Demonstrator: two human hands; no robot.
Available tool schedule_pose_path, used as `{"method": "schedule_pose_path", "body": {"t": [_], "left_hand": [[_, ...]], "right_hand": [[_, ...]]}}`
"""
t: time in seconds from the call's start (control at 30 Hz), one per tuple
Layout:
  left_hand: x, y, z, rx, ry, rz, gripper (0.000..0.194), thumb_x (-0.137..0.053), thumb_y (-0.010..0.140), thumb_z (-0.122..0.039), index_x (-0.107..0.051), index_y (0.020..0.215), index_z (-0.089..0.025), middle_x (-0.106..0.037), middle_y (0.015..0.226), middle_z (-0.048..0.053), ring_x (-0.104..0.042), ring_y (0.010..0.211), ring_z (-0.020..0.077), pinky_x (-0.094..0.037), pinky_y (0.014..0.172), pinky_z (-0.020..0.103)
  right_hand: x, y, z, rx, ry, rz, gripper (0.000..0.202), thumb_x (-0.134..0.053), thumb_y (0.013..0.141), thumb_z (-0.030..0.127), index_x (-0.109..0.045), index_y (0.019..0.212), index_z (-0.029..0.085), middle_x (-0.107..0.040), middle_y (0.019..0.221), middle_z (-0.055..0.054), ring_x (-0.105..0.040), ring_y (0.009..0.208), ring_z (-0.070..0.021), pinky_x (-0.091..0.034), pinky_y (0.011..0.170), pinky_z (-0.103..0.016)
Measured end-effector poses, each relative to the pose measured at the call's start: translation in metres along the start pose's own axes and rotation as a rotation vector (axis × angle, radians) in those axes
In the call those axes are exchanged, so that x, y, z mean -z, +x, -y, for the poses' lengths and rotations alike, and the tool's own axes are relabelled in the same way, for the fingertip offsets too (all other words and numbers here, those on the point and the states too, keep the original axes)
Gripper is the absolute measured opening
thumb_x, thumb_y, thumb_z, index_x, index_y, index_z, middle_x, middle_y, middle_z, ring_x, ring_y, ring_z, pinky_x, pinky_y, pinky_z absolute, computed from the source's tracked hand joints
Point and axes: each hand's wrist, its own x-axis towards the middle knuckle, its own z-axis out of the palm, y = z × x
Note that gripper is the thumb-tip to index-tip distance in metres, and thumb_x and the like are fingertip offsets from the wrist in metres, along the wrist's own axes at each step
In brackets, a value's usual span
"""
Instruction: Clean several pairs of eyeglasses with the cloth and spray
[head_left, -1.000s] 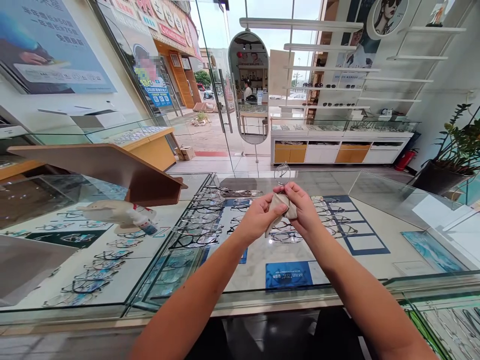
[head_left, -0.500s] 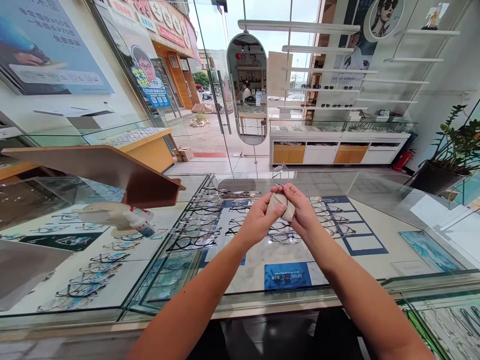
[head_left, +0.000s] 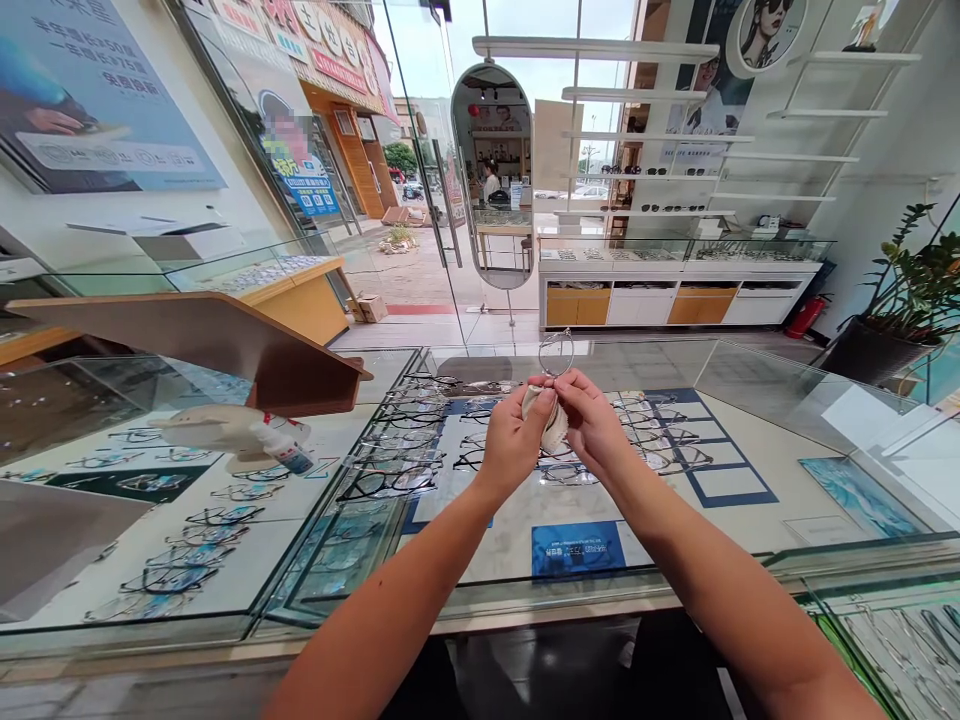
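You hold a thin wire-rimmed pair of spectacles with clear round lenses (head_left: 556,352) above the middle of the glass-topped display counter (head_left: 757,395), in front of your chest. One round lens stands clear above your fingertips; the rest of the frame is hidden behind your hands and the cloth.

A small beige cleaning cloth (head_left: 553,420) sits bunched between both hands, directly below the exposed lens and touching the frame.

Your left hand (head_left: 514,440) is closed, thumb and fingers pinched on the cloth from the left side. Your right hand (head_left: 596,425) is closed as well, fingertips pinched on the frame at the base of the lens, with the cloth pressed against its palm side. The two hands touch at the fingertips.

Under the glass, below your hands, rows of displayed spectacle frames (head_left: 390,455) lie on a white and blue lining. A blue printed card (head_left: 577,547) lies under the glass just nearer to you.

On the counter well to your left lies a white spray bottle with a red collar (head_left: 240,430), beside a slanted brown wooden stand (head_left: 217,335). An oval standing mirror (head_left: 493,175) stands beyond the counter.
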Motion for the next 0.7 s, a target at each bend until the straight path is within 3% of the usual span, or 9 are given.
{"method": "schedule_pose_path", "body": {"t": [0.1,0.2,0.4,0.57,0.7], "left_hand": [[0.001,0.002,-0.001,-0.010,0.006,0.069,0.055,-0.064,0.099,-0.073,-0.071,0.090,-0.019,-0.064,0.079,0.003,-0.051,0.074,0.0179,-0.045,0.072,0.030],[0.007,0.006,-0.001,0.045,-0.010,0.210,0.061,-0.063,0.097,-0.077,-0.066,0.080,-0.019,-0.059,0.075,0.003,-0.048,0.073,0.0179,-0.044,0.071,0.031],[0.015,0.010,0.000,0.135,-0.109,0.416,0.056,-0.073,0.092,-0.073,-0.070,0.098,-0.017,-0.062,0.085,0.004,-0.050,0.076,0.0168,-0.044,0.070,0.028],[0.011,0.006,0.002,0.133,-0.119,0.382,0.057,-0.086,0.085,-0.062,-0.073,0.118,-0.017,-0.068,0.096,0.005,-0.058,0.082,0.0181,-0.047,0.074,0.027],[0.009,0.003,0.001,0.092,-0.079,0.276,0.054,-0.087,0.085,-0.058,-0.076,0.119,-0.017,-0.072,0.098,0.006,-0.061,0.085,0.0193,-0.049,0.078,0.028]], "right_hand": [[0.001,0.001,0.005,-0.037,0.040,-0.023,0.036,-0.099,0.069,0.038,-0.067,0.070,0.023,-0.085,0.094,-0.002,-0.072,0.082,-0.0163,-0.059,0.077,-0.026],[0.004,0.002,0.010,-0.056,0.054,-0.028,0.038,-0.100,0.067,0.038,-0.066,0.070,0.023,-0.082,0.086,-0.001,-0.069,0.075,-0.0143,-0.058,0.072,-0.025],[0.011,0.006,0.015,-0.052,0.021,-0.014,0.036,-0.098,0.072,0.040,-0.067,0.073,0.023,-0.079,0.085,-0.001,-0.067,0.071,-0.0142,-0.058,0.068,-0.026],[0.012,0.006,0.015,-0.077,0.095,-0.017,0.036,-0.101,0.070,0.038,-0.069,0.077,0.022,-0.079,0.085,0.000,-0.070,0.077,-0.0139,-0.060,0.075,-0.024],[0.007,0.003,0.011,-0.094,0.124,0.000,0.038,-0.102,0.068,0.039,-0.069,0.077,0.023,-0.081,0.091,-0.001,-0.072,0.081,-0.0157,-0.062,0.079,-0.027]]}}
